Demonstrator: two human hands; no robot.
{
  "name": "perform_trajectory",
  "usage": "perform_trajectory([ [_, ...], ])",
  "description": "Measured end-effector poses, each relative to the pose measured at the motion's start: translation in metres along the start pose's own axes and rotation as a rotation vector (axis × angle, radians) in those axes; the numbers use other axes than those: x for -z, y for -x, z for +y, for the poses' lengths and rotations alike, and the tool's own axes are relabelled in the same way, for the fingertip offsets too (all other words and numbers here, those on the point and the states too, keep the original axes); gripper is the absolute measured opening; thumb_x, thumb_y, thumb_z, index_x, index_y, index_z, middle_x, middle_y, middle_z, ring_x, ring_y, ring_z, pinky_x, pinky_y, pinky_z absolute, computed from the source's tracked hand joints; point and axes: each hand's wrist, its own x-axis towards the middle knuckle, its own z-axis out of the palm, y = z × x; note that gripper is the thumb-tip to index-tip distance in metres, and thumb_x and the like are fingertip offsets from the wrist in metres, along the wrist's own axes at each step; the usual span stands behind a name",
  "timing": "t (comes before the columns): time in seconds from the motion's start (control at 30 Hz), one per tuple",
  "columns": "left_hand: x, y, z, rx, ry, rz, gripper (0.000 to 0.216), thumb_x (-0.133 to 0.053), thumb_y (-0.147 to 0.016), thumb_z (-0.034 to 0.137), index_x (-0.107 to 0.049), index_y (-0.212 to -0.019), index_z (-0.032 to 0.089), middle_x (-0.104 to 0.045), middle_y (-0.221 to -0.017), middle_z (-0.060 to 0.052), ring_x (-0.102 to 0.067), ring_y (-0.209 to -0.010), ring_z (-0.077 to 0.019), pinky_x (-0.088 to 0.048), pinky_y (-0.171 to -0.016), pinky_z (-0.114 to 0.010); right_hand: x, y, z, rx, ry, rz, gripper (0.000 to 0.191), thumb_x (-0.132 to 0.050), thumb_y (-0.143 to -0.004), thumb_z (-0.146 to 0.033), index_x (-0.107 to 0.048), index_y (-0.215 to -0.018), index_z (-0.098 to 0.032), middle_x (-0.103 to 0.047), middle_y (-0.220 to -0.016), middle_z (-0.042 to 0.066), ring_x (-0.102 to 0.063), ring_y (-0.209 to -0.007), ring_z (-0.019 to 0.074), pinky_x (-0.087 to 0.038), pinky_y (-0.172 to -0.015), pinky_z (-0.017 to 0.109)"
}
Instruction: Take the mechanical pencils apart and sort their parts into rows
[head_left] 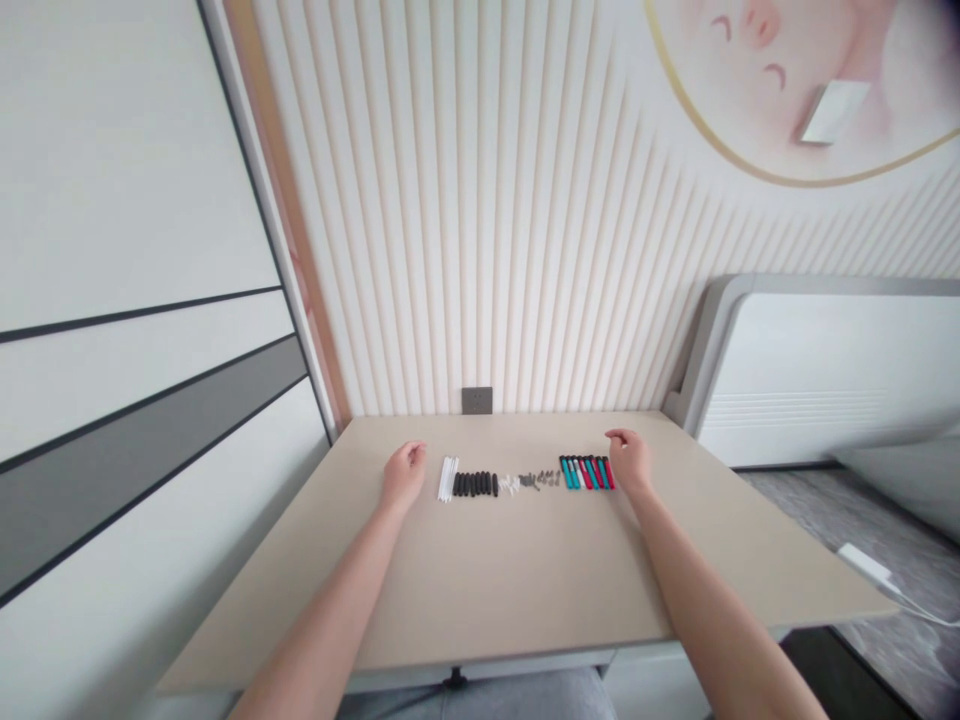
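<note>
My left hand (405, 472) rests at the left of a row of small parts, fingers curled together, with nothing visible in it. Closest to it lie thin white sticks (448, 480), side by side. Then come several black cylinders (475, 484), small white pieces (509, 484) and small dark grey pieces (538, 479), too small to name. At the row's right end, teal, red and white tubes with dark ends (586, 473) lie together. Right beside these tubes is my right hand (630, 460), fingers bent inward and closed, no object showing in them.
The parts lie on a beige table (502, 580) against a ribbed wall with a dark socket (477, 400). A white cabinet (135, 200) stands left. At right are a bed headboard (817, 350) and a white power strip (866, 563) with a cable.
</note>
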Motion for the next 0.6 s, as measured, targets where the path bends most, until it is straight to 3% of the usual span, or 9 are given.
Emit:
perform_trajectory([
  [0.13, 0.008, -0.022, 0.000, -0.216, -0.136, -0.215, 0.035, -0.038, -0.091, 0.042, -0.063, -0.083, 0.019, -0.068, -0.082, -0.008, -0.062, -0.079, -0.0221, -0.047, -0.077, -0.032, 0.008, -0.022, 0.037, 0.106, 0.084, -0.119, 0.034, -0.039, -0.074, -0.026, -0.071, -0.082, -0.018, -0.070, -0.094, 0.009, -0.062, -0.090, 0.0220, -0.043, -0.085, 0.033],
  [0.23, 0.015, -0.030, -0.005, -0.259, -0.209, -0.303, 0.040, -0.034, -0.092, 0.045, -0.061, -0.076, 0.020, -0.064, -0.072, -0.005, -0.059, -0.071, -0.0211, -0.047, -0.072, -0.031, 0.006, -0.033, 0.049, 0.075, 0.120, -0.177, 0.033, -0.040, -0.074, -0.026, -0.071, -0.083, -0.019, -0.071, -0.094, 0.008, -0.063, -0.090, 0.0227, -0.045, -0.084, 0.034],
  [0.43, 0.025, -0.018, -0.018, -0.195, -0.118, -0.266, 0.034, -0.040, -0.091, 0.043, -0.066, -0.090, 0.021, -0.069, -0.083, -0.005, -0.063, -0.076, -0.0206, -0.049, -0.072, -0.029, 0.000, -0.037, 0.056, 0.018, 0.113, -0.214, 0.034, -0.041, -0.075, -0.030, -0.072, -0.086, -0.020, -0.072, -0.094, 0.007, -0.064, -0.088, 0.0231, -0.046, -0.082, 0.034],
  [0.6, 0.026, -0.012, -0.016, -0.215, -0.154, -0.315, 0.031, -0.041, -0.093, 0.041, -0.066, -0.090, 0.023, -0.070, -0.086, -0.004, -0.063, -0.079, -0.0207, -0.050, -0.074, -0.030, 0.002, -0.030, 0.059, -0.020, 0.091, -0.274, 0.033, -0.041, -0.075, -0.032, -0.071, -0.087, -0.022, -0.073, -0.096, 0.006, -0.065, -0.084, 0.0225, -0.048, -0.078, 0.034],
])
